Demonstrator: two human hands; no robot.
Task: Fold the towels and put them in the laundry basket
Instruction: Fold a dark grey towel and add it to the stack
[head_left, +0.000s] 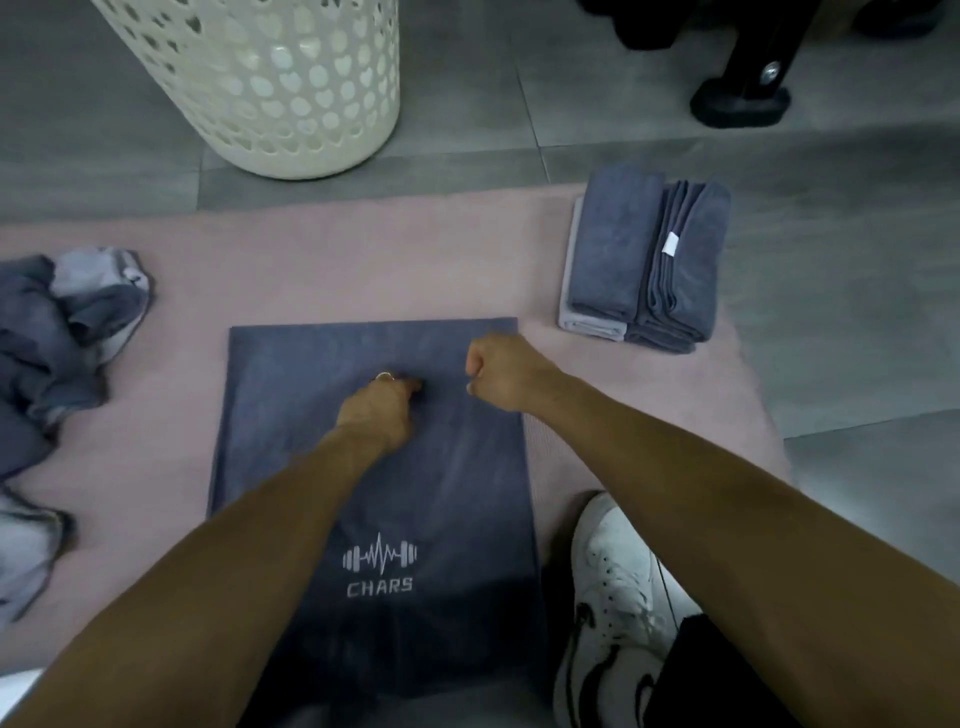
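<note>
Nearest the viewer, a dark grey-blue towel (374, 467) lay flat on a pink mat (171, 431), its printed barbell logo toward the person and its far edge square across the mat. A white sneaker (608, 597) rested just to the right of the towel's near half. On the towel's far half, the left hand (382, 410) had its fingers curled under at the cloth, apparently pinching a bit of fabric, though the contact itself was hidden beneath the knuckles. The right hand (501, 374), near the towel's right edge, was closed into a fist; whether it gripped cloth could not be told. To fold well, both hands would probably need to take matching points across the towel, lift evenly, and lay edge onto edge before smoothing out the crease. Left of the towel sat a crumpled heap of unfolded towels (57, 353), cut off by the frame edge, so its count was unclear. Right of the towel and farther off stood a stack of folded towels (644, 260), dark ones over a paler one. Farthest, beyond the towel's left corner, the cream perforated laundry basket (280, 83) stood on the grey tiled floor (597, 119), its rim out of view and its contents unknown.
</note>
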